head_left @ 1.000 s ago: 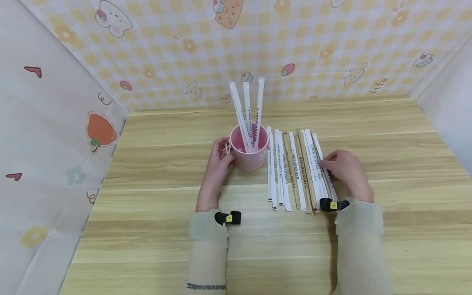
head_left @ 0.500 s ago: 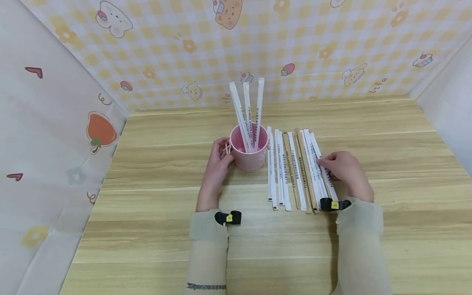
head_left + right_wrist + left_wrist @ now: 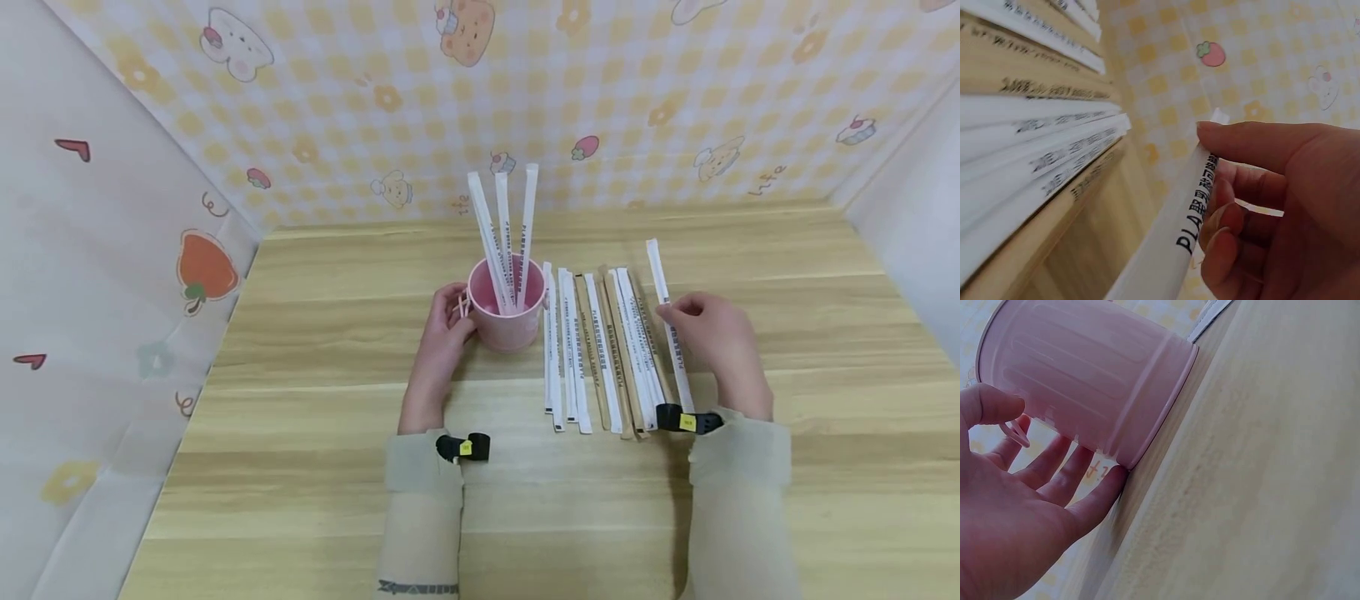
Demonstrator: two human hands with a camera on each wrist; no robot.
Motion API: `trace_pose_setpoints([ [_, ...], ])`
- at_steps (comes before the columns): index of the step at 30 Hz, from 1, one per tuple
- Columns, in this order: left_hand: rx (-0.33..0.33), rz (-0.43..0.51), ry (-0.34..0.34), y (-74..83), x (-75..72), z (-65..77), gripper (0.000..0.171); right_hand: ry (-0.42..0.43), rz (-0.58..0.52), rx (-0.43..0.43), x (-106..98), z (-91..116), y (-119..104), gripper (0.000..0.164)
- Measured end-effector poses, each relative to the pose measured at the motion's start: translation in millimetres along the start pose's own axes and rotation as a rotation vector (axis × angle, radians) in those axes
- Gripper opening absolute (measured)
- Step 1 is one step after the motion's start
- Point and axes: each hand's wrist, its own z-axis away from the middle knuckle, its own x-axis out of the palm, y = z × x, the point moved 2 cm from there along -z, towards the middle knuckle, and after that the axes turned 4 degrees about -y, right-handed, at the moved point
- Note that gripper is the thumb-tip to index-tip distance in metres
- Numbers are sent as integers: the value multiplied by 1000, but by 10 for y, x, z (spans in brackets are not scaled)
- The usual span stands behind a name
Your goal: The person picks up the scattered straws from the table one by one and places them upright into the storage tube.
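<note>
A small pink bucket [image 3: 507, 329] stands upright on the table, with several white paper-wrapped straws [image 3: 501, 242] leaning inside. My left hand [image 3: 442, 342] holds the bucket at its left side, thumb by the small handle [image 3: 1016, 434] and fingers against the wall in the left wrist view. Between thumb and fingers, my right hand [image 3: 716, 337] pinches a white wrapped straw [image 3: 657, 271] with black print. That straw is lifted off the row and its lower end is hidden behind the wrist strap. Several white and brown wrapped straws [image 3: 600, 358] lie side by side between the hands.
The wood-grain table [image 3: 300, 467] meets a yellow checked cloth wall [image 3: 315, 125] at the back. A white cloth wall [image 3: 90, 292] closes the left side. Black straps [image 3: 686, 421] sit on both wrists.
My right hand has taken the rightmost white straw and moved it up and to the right, apart from the row; a brown straw now shows at the row's end. The left hand stays put.
</note>
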Motion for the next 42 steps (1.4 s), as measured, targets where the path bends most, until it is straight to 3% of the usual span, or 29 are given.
trace_pose_setpoints([
  [9, 5, 2, -4, 25, -13, 17, 43, 251, -98, -93, -123, 117, -341, 52],
  [18, -18, 16, -22, 209, 30, 115, 43, 515, -362, -283, -149, 167, -744, 33],
  [25, -12, 5, -28, 229, 38, 122, 44, 558, -561, -391, -152, 219, -1102, 26],
  [31, -11, 4, -30, 221, 45, 132, 46, 588, -677, -520, -151, 394, -1414, 23],
  [39, 3, -7, -21, 204, 34, 125, 47, 603, -729, -696, -107, 482, -1597, 21],
  [42, 4, 0, -23, 209, 33, 117, 46, 590, -734, -718, -79, 489, -1635, 20],
])
